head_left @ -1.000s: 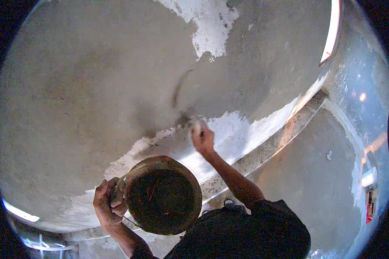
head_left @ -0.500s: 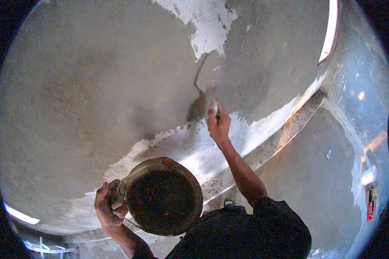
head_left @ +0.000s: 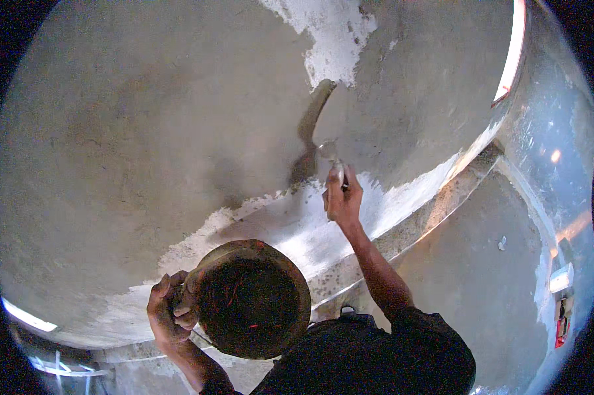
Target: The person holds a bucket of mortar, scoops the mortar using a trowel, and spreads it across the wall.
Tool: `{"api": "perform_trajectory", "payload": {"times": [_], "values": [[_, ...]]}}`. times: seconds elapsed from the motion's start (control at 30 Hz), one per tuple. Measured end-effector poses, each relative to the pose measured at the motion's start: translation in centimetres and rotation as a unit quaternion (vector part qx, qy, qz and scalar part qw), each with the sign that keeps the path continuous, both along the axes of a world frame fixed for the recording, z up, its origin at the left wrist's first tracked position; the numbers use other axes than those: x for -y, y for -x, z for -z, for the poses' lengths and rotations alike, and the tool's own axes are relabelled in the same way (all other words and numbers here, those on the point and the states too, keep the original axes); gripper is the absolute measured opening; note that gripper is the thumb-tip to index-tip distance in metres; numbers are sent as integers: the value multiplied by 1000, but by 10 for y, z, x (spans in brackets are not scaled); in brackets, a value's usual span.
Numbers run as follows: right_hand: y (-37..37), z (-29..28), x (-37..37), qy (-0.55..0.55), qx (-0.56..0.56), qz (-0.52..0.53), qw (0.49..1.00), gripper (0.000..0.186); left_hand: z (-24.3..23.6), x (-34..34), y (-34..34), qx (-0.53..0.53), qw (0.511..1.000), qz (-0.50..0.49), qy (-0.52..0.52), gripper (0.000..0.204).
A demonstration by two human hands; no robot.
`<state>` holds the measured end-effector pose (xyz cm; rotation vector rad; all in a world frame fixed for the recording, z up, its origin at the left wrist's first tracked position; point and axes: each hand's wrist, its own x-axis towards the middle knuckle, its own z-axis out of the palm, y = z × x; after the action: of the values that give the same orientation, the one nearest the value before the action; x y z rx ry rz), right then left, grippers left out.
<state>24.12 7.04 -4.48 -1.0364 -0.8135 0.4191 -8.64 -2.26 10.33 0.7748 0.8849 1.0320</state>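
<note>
My right hand (head_left: pixel 343 197) is closed round the handle of a trowel (head_left: pixel 326 150), whose pale blade lies against the grey plastered wall (head_left: pixel 178 131). Left of the blade, a dark grey ridge (head_left: pixel 308 125) runs up toward a bare white patch (head_left: pixel 336 43); I cannot tell how much of it is shadow. Lower left, my left hand (head_left: pixel 170 309) grips the side of a round, bucket-like container (head_left: pixel 294 270) held in front of my body. Its inside is too dark to make out, apart from a few reddish marks.
A white unplastered strip (head_left: pixel 310 240) follows the wall's lower edge, above a ledge (head_left: pixel 336 283). Grey floor (head_left: pixel 475 263) stretches to the right. By the far right side stand a white bucket (head_left: pixel 561 278) and a red object (head_left: pixel 561 332). Bright openings show at upper right and lower left.
My right hand and the trowel have moved down and slightly right in the picture. The dark ridge beside the blade looks wider. My left hand still holds the container.
</note>
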Motion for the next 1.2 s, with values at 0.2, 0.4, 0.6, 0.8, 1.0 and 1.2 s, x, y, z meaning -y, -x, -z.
{"api": "perform_trajectory", "payload": {"times": [0.2, 0.4, 0.6, 0.8, 1.0, 1.2], "values": [[-14, -1, -28, -24, 114, 107, 987, 20, 14, 2, 19, 38, 999, -8, -17, 42], [14, 21, 2, 43, 229, 119, 965, 25, 2, 3, 7, 51, 999, -6, -8, 42], [13, 19, 45, 70, -1, -49, 996, 22, 12, -3, 16, 133, 978, 149, -58, 42], [-16, 4, -5, 0, -94, 57, 994, 28, 9, 9, 7, 83, 994, 58, -32, 43], [53, 13, -20, -74, 99, 55, 991, 18, 20, 7, 23, 103, 989, 100, -27, 44], [33, 26, -1, -47, 73, -67, 994, 17, 13, 15, 18, 77, 996, 54, -6, 42]]}}
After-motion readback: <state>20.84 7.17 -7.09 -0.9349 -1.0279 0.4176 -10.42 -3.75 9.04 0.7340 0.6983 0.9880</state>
